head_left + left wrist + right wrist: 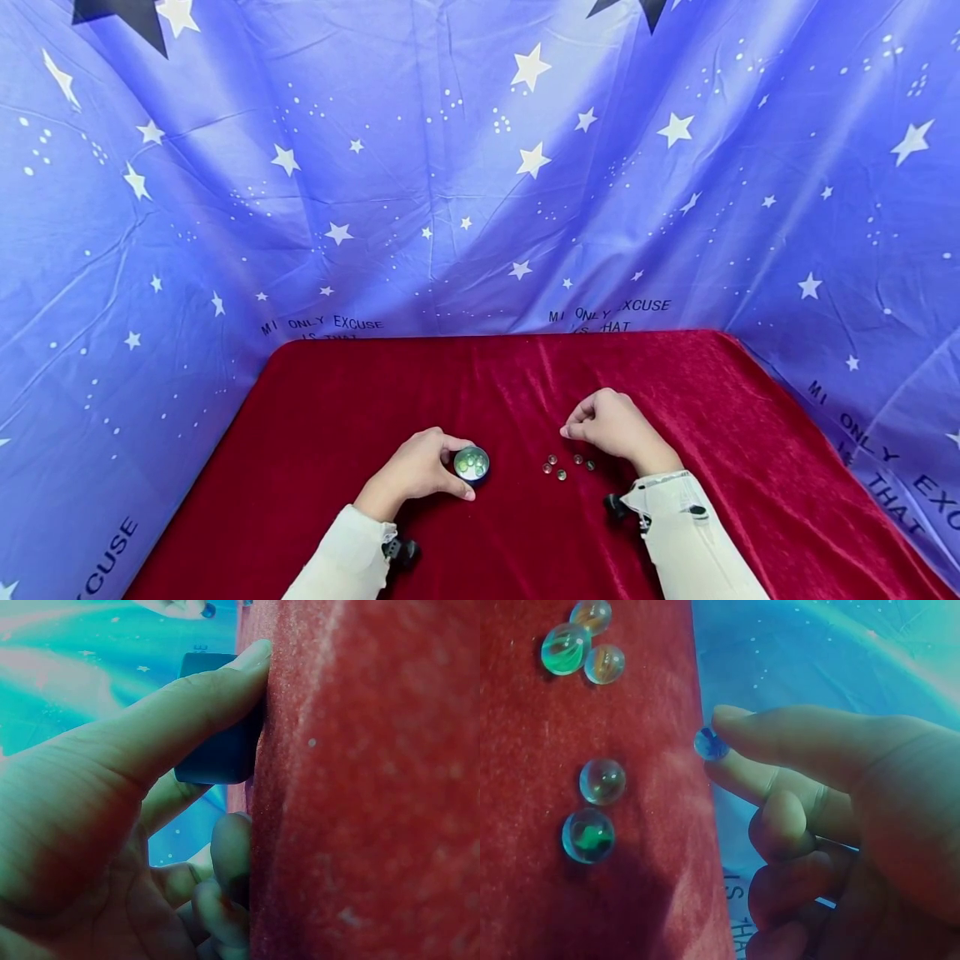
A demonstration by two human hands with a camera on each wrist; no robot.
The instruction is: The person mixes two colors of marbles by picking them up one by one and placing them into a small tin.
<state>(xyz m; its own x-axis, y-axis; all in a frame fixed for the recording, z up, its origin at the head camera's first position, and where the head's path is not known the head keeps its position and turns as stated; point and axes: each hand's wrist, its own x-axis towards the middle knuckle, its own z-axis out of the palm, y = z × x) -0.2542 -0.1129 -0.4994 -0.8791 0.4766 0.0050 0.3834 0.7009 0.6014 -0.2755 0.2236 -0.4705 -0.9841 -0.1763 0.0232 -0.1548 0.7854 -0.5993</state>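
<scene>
My left hand [418, 464] holds a small round dark cup [475, 482] upright on the red cloth, thumb on the near side and fingers at the far side. Several glass marbles [471, 462] lie inside it. From the left wrist, the cup shows a smooth dark blue wall [214, 761], partly hidden by the thumb. My right hand [611, 423] pinches a clear marble with a blue swirl [710, 743] between thumb and forefinger, above the cloth. Below it lie loose marbles: a green-swirled one [589, 836], a brownish one [602, 781], and an orange and green cluster [565, 649].
Red velvet cloth [360, 392] covers the table. Blue star-printed curtains [427, 167] hang behind it and along both sides. The loose marbles sit between my two hands, to the right of the cup. Dark wrist cameras are strapped by both pale sleeves [341, 554].
</scene>
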